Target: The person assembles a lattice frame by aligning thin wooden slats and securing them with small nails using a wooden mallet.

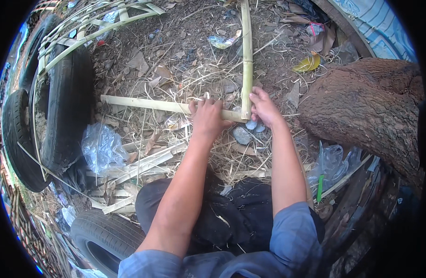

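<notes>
My left hand (pixel 207 116) is closed around a pale split bamboo strip (pixel 148 103), which runs from the left to just in front of me. A longer greenish bamboo pole (pixel 247 55) stretches away from me, past the top of the view. Its near end lies against the strip's right end, and the two form a corner. My right hand (pixel 265 109) grips the pole close to that end, fingers on its right side. The underside of both grips is hidden.
Grey stones (pixel 242 135) lie just below the corner. On the right are a thick tree trunk (pixel 361 109) and a green-handled knife (pixel 320 185). Old tyres (pixel 69 106) stand at left, near a woven bamboo frame (pixel 101 34). Bamboo slats (pixel 143 169) and a clear plastic bag (pixel 103 147) litter the ground.
</notes>
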Demonstrator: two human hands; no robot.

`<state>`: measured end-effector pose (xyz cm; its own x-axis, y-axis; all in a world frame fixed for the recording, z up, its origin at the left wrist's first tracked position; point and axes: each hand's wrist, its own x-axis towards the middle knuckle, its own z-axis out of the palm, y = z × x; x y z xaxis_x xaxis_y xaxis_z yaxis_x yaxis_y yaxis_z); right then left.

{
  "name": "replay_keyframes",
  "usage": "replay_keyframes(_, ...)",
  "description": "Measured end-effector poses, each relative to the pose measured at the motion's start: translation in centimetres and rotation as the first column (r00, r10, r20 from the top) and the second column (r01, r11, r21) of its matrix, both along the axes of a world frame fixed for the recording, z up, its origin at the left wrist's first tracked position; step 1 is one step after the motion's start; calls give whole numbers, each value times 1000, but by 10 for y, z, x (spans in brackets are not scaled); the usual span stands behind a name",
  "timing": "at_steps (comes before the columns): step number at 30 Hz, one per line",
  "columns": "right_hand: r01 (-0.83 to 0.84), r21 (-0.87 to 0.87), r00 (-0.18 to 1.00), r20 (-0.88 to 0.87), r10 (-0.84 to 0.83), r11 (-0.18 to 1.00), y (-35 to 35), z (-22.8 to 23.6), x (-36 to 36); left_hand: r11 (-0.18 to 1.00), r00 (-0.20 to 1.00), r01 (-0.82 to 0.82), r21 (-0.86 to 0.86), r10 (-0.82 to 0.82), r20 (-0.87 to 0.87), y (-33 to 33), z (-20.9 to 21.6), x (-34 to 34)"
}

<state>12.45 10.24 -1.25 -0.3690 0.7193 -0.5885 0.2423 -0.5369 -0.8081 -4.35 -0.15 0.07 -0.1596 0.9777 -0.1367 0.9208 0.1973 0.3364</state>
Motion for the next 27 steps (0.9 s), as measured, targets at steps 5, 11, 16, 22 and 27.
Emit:
replay_keyframes(5,1,-23,1000,-27,-1,1000,-3,-1,-2,999,999,-10,-34,11,35,3,1,3)
replay_keyframes(11,5,-49,999,-40,-7,999,1,3,-3,998,1000,-15,-64,17,26,4,5,2)
replay_keyframes(16,2,-70,999,-38,-4,998,6,1,-1,995,998,-27,-100,32,46,5,7,2)
replay_keyframes(22,19,-54,999,-50,-21,998,1,2,-2,998,998,-59,-34,59,-6,3,1,5)
replay_keyframes(27,-2,-24,1000,-15,2,1000,0,0,-2,989,998,-17,144,9,57,5,12,12)
